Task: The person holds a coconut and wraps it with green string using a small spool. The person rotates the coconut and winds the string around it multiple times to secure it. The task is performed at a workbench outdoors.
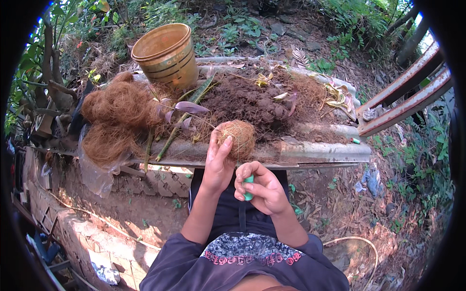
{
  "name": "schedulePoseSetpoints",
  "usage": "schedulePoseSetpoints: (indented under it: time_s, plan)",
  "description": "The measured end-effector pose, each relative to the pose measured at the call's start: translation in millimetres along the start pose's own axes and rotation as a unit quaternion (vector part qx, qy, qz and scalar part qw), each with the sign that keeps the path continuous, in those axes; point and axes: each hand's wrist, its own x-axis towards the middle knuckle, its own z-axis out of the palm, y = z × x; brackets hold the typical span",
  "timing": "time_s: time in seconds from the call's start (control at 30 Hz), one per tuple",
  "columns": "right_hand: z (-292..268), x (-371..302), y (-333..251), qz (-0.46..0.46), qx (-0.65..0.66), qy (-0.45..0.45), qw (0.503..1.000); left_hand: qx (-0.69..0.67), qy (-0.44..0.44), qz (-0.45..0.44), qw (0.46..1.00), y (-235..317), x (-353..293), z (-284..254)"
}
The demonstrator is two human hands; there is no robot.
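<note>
**Fibre ball in one hand, thread spool in the other**

While my left hand [217,162] cups the coir ball [237,139] from beneath, thumb and fingers wrapped around its lower left side, the ball hovers just over the near edge of the corrugated sheet [315,151] that serves as a bench. It looks light and springy, a rough bundle of brown fibre that I judge would squash or shed strands if squeezed hard, so a broad, gentle cradle around its belly seems the safest hold. A fine thread [238,157] runs down from it, thin and hard to follow. My right hand [262,190] is curled closed around a small green spool [248,186], which seems hard and smooth, pinched well between fingers and palm.

Farther back on the sheet lies a heap of dark soil [247,99]. Towards its left end sit two loose mounds of coir fibre [116,116], with a purple-leaved cutting [182,109] beside them. A yellowish plastic pot [166,54] stands at the far left corner.
</note>
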Motion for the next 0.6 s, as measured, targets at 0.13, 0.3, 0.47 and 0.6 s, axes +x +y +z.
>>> schedulePoseSetpoints:
  time_s: [0.13,0.3,0.47,0.6]
  plan:
    - [1,-1,-1,-0.002,-0.039,-0.038,0.999,0.037,-0.008,0.025,0.999,-7,2,-5]
    - [-4,4,6,0.037,-0.040,0.005,0.999,0.019,0.011,0.021,1.000,-5,3,-1]
    - [-2,-3,-2,-0.005,-0.018,-0.014,1.000,-0.028,0.009,0.011,0.999,-1,8,-4]
    - [-3,-1,-6,-0.036,-0.034,0.004,0.999,-0.012,0.015,-0.003,1.000,-1,8,-8]
